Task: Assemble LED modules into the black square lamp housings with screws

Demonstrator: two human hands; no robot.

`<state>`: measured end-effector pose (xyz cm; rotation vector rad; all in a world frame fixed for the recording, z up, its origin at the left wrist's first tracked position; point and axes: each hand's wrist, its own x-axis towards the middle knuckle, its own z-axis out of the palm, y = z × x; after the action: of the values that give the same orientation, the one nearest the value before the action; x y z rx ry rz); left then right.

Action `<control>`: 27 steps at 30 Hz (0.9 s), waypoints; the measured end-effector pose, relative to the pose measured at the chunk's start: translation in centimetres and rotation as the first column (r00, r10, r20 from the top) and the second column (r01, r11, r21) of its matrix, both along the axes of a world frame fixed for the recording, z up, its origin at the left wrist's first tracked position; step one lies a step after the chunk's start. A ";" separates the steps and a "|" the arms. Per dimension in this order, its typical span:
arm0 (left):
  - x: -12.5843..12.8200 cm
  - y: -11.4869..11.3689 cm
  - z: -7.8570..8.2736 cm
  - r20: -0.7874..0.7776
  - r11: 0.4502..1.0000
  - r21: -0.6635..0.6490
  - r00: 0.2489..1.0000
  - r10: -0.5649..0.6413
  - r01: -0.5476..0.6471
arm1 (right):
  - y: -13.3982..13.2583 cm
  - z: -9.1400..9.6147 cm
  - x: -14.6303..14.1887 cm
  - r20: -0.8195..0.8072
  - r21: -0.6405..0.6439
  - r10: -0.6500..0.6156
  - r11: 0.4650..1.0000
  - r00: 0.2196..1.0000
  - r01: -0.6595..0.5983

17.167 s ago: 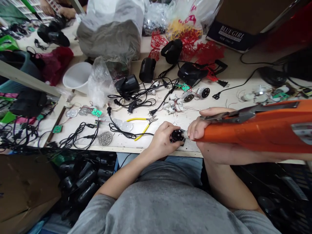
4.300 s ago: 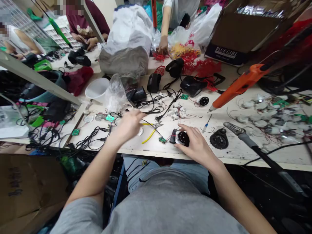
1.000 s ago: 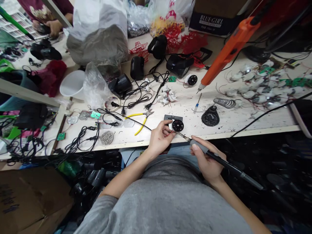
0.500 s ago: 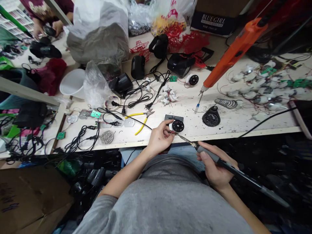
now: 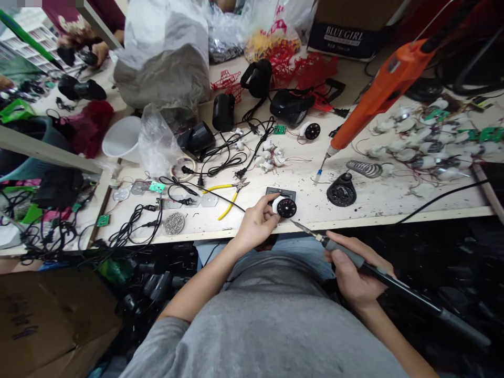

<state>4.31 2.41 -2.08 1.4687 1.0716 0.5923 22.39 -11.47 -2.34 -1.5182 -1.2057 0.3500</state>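
Between the thumb and fingers of my left hand [image 5: 258, 223] is a small white motor with a round black disc [image 5: 286, 208] on its end, held at the table's front edge. A dark grey rectangular block [image 5: 289, 194] lies just behind it. My right hand [image 5: 358, 268] is closed round the grey grip of a soldering iron [image 5: 346, 254]. The iron's tip points left, a short way right of the motor and apart from it. Yellow-handled cutters [image 5: 228, 197] lie to the left of my left hand. A black soldering iron stand base [image 5: 342, 190] sits on the right.
An orange electric screwdriver [image 5: 378, 97] hangs over the bench at right. Wired white motors [image 5: 425, 142] are heaped at far right. Black cords [image 5: 134, 228], a tin of small metal bits [image 5: 174, 223] and a white bucket [image 5: 123, 137] stand left. Another person's hand [image 5: 100, 51] works at upper left.
The soldering iron in my right hand has drawn back to the right, away from the motor. My left hand keeps its hold, with the disc turned slightly.
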 end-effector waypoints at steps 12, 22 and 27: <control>0.6 -0.1 0.1 0.101 0.982 -0.187 0.994 0.047 -0.027 | 0.8 0.5 -1.3 0.234 0.046 0.051 0.997 0.971 -0.063; 0.6 -0.4 -0.2 0.089 0.988 -0.148 0.995 0.054 -0.040 | 1.5 0.2 -1.6 0.315 0.044 0.027 0.998 0.949 -0.043; 0.7 -0.4 -0.1 0.080 0.987 -0.157 0.995 0.054 -0.041 | 1.4 -0.1 -1.6 0.314 0.042 0.043 0.997 0.949 -0.059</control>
<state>5.01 2.05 -2.16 1.2748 1.0651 0.5861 20.82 -10.05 -2.42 -1.5387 -1.4929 0.1121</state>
